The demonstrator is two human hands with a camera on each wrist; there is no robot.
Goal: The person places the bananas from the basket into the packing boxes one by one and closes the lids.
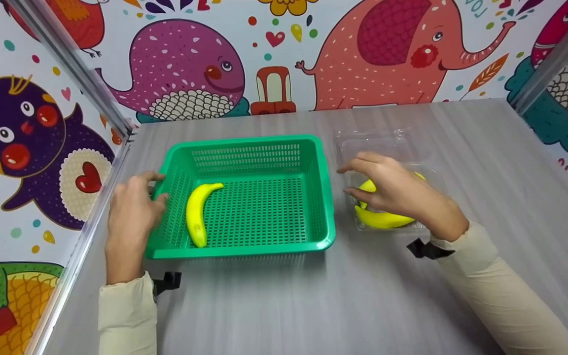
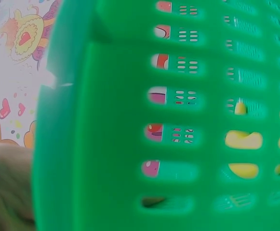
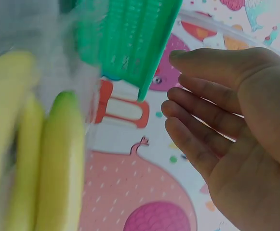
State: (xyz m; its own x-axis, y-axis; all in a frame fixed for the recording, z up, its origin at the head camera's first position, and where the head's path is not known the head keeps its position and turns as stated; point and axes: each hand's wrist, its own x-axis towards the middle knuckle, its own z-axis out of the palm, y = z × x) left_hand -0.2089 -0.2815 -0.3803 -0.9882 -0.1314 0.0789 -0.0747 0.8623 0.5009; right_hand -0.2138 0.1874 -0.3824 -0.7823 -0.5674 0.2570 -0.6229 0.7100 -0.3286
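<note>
Banana (image 1: 196, 217) lies toward the left of a green basket (image 1: 244, 252); left hand (image 1: 132, 212) at that side, its grip unclear. Right hand (image 1: 391, 185), thumb and fingers wide, is over more bananas (image 1: 385, 219) in a clear box (image 1: 377, 148) on the worktop (image 1: 289, 305).

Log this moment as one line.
left hand: at left side of green plastic basket | right hand: empty, over clear plastic clamshell | basket: one banana | clamshell: bananas

Boxed bananas (image 1: 385, 219) partly hidden; sleeves (image 1: 503, 291) cut by frame edge
</note>
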